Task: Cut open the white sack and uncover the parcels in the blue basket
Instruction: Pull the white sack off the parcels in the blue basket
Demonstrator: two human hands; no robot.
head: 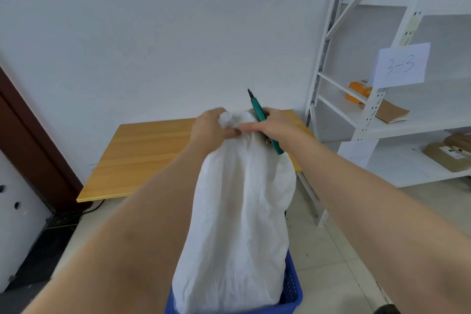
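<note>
Sack: the white sack (237, 224) stands in the blue basket (293, 290), pulled tall.
Left hand (211, 127): closed around the bunched neck, likely to keep the cloth taut for cutting.
Right hand (270, 126): closed on a green cutter (265, 122), blade pointing up, away from the cloth.
Parcels: hidden inside.
Behind: wooden worktop (142, 158).

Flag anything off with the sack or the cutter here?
Nothing damaged or spilled. The white fabric sack stands uncut in the blue plastic basket, its neck bunched in both hands. One oddity: the right hand pinches the sack while also holding the green-handled cutter, blade pointing up.
</note>
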